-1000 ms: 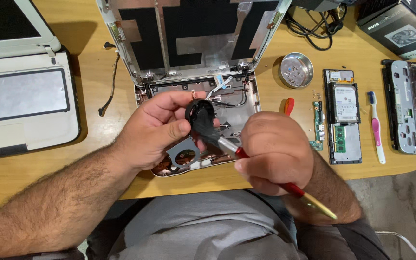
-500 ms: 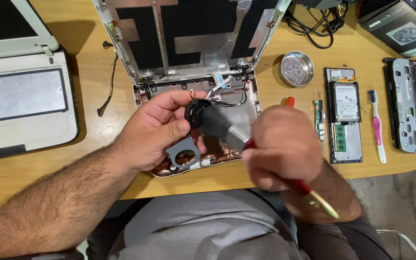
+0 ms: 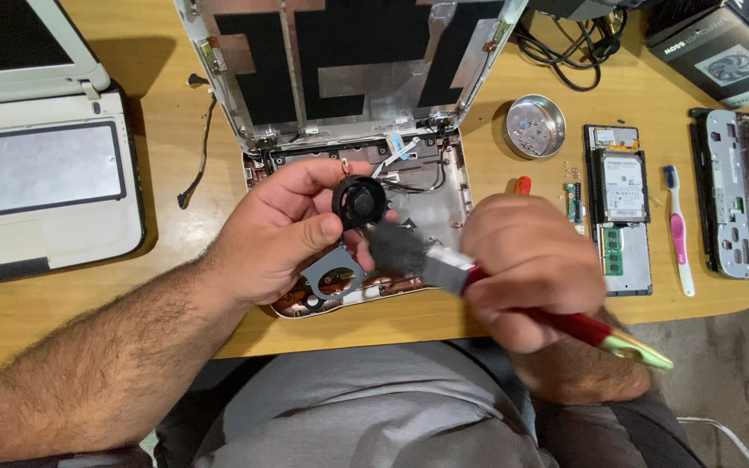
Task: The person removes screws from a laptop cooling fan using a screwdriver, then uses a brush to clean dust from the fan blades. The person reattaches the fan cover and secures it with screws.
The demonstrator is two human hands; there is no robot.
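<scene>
Left hand (image 3: 283, 230) pinches the black fan (image 3: 359, 202) clear above the open laptop base (image 3: 444, 186) at the table's (image 3: 62, 303) front edge so bristles reach it; right hand (image 3: 530, 269) is clenched around the red-handled brush (image 3: 418, 256).

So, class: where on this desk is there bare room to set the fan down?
Bare wood lies between the white laptop and the open chassis, crossed only by a loose cable, and along the table's near edge. Right of the tin it is crowded: drive, toothbrush, frame.

Dark fan box (image 3: 721, 52) top right; laptop screen (image 3: 2, 35) top left.
</scene>
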